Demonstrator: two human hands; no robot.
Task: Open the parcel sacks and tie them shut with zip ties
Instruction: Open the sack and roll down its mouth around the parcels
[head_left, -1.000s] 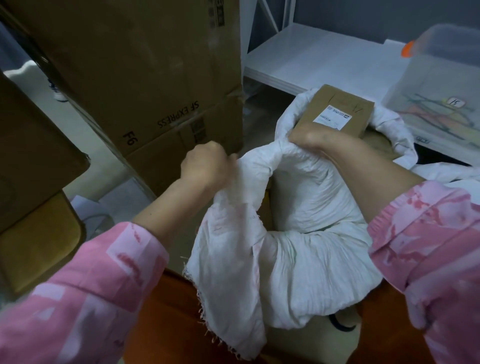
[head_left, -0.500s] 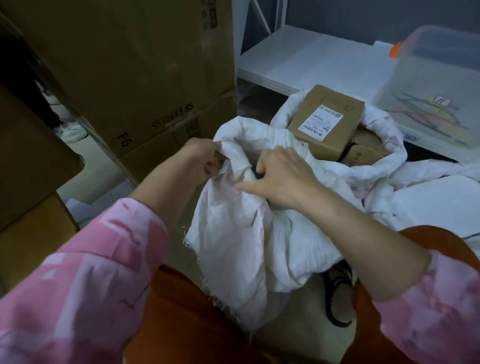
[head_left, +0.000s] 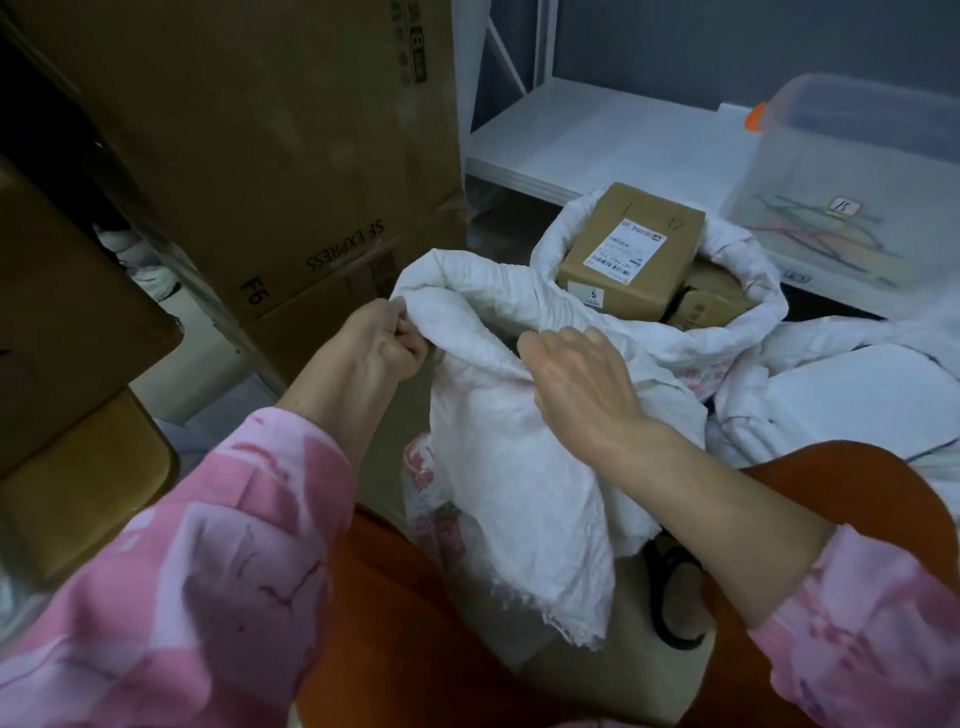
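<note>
1. Left hand (head_left: 376, 345) pinches the sack (head_left: 519, 441) rim, near centre, to hold it steady.
2. Right hand (head_left: 576, 384) grips the bunched cloth, likely finding the mouth.
3. Far right, another sack (head_left: 748, 312) holds boxes (head_left: 631, 249).

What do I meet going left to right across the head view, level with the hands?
Stacked cardboard boxes → left hand, gripping the sack edge → white sack → right hand on the sack → second sack's rolled rim.
</note>
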